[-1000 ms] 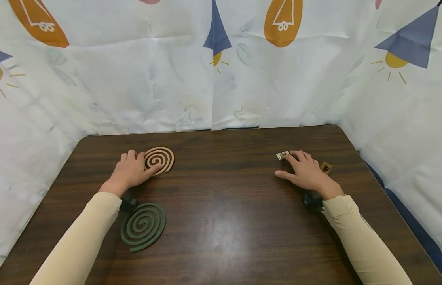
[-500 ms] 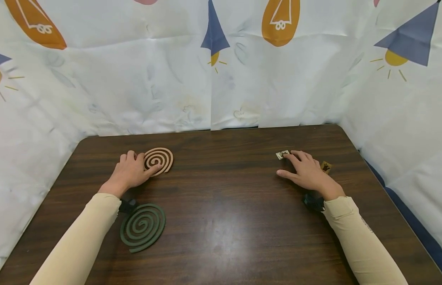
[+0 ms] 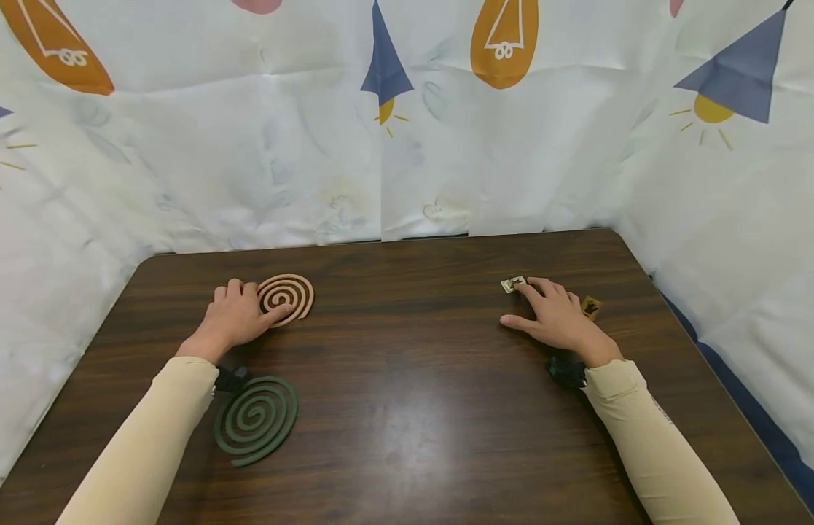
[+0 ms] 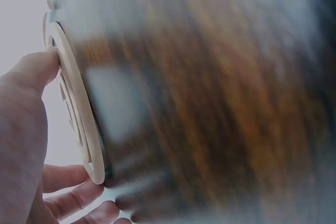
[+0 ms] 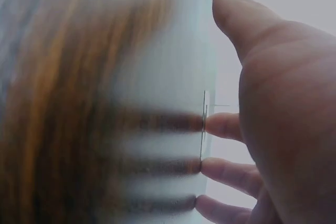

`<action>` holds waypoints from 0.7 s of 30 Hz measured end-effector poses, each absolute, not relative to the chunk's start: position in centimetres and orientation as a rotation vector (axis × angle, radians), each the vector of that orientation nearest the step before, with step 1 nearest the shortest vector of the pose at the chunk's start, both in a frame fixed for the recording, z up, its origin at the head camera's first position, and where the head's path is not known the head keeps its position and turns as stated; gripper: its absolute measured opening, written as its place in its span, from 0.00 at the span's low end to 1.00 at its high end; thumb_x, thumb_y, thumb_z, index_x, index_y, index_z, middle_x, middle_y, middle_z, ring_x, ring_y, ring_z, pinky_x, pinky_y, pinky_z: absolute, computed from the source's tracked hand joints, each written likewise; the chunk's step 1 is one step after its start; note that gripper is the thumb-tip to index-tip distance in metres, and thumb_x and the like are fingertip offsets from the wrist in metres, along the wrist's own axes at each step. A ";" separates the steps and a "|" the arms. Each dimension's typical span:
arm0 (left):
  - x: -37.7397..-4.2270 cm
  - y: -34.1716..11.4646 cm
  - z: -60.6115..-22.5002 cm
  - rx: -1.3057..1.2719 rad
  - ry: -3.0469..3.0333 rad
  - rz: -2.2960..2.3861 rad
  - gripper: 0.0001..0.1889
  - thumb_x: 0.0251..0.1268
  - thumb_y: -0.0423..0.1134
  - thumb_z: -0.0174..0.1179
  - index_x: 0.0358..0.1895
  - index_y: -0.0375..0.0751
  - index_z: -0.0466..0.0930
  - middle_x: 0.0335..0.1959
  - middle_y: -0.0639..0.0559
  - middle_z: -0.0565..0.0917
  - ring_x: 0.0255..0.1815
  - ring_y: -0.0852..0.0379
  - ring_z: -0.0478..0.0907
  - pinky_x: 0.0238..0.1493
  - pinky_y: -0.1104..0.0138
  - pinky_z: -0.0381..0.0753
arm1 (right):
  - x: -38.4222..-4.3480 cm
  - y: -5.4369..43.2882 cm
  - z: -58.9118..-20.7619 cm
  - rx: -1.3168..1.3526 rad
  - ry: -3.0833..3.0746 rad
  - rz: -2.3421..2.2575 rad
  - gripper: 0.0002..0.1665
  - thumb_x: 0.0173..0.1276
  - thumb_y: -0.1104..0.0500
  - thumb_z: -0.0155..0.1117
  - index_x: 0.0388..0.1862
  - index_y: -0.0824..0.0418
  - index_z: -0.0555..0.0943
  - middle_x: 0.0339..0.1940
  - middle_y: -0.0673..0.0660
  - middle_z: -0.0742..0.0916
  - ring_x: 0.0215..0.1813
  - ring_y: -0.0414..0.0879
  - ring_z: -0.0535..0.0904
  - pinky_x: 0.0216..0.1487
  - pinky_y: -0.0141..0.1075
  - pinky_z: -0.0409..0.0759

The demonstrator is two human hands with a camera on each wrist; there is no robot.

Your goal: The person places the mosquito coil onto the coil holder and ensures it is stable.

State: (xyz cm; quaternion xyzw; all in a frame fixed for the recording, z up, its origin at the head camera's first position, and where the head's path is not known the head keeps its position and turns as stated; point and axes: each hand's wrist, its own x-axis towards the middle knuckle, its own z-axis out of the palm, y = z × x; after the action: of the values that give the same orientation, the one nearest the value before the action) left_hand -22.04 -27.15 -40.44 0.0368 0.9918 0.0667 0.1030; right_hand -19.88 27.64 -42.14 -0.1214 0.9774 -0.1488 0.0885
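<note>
Rested relaxed left hand [image 3: 229,317] on tan coil [image 3: 283,298], touched tab [image 3: 509,285] with straightish-fingered right hand [image 3: 552,315], gripping neither. Judged coil light, stiff, brittle, best held by rim [image 3: 311,296].

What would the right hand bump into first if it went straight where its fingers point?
Probably the small pale card: in the head view it lies right by the right hand's index finger, and they may already be touching.
</note>
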 end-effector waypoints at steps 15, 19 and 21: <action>-22.3 -27.0 -40.5 0.091 2.936 0.325 0.52 0.74 0.65 0.55 0.67 0.08 0.56 0.61 0.11 0.62 0.63 0.14 0.57 0.63 0.30 0.63 | -19.8 27.5 -42.3 -0.355 2.929 -0.455 0.50 0.73 0.28 0.58 0.81 0.57 0.64 0.82 0.70 0.62 0.79 0.76 0.57 0.72 0.78 0.55; -22.2 -27.0 -40.4 0.086 2.945 0.339 0.52 0.74 0.65 0.56 0.67 0.09 0.56 0.61 0.11 0.62 0.63 0.14 0.58 0.62 0.31 0.63 | -19.9 27.6 -42.1 -0.342 2.926 -0.443 0.50 0.73 0.29 0.58 0.82 0.57 0.62 0.82 0.70 0.62 0.80 0.75 0.57 0.72 0.78 0.55; -22.2 -27.0 -40.3 0.091 2.949 0.341 0.52 0.73 0.65 0.56 0.67 0.09 0.57 0.61 0.12 0.63 0.63 0.15 0.58 0.64 0.31 0.62 | -19.8 27.7 -42.0 -0.339 2.926 -0.434 0.50 0.73 0.28 0.57 0.82 0.57 0.62 0.82 0.70 0.62 0.80 0.75 0.57 0.72 0.78 0.55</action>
State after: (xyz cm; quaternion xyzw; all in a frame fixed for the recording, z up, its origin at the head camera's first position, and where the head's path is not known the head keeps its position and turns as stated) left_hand -22.21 -26.96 -40.33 0.0304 0.9893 0.1145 0.0858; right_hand -19.84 27.72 -42.00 -0.1133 0.9794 -0.1453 0.0822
